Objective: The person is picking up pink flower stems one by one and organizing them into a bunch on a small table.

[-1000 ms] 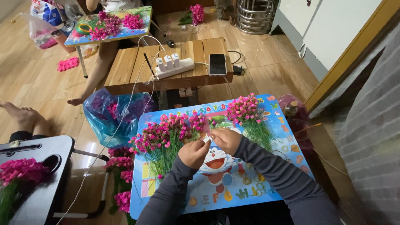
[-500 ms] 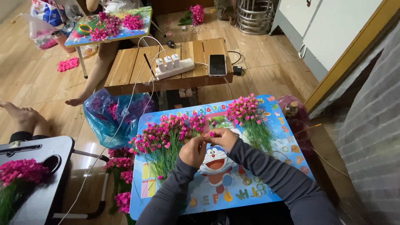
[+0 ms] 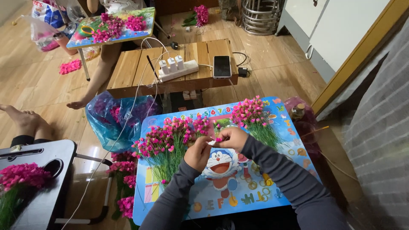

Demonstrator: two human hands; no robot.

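A small pink flower bud (image 3: pixel 218 139) with a bit of white at its base is above the blue cartoon table (image 3: pixel 272 198), pinched between both hands, between two bunches of pink flowers.

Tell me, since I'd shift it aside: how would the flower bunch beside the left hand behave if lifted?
The flower bunch looks loose, with thin green stems fanned flat on the table, so it would probably flop and scatter. Small pink heads suggest it is light.
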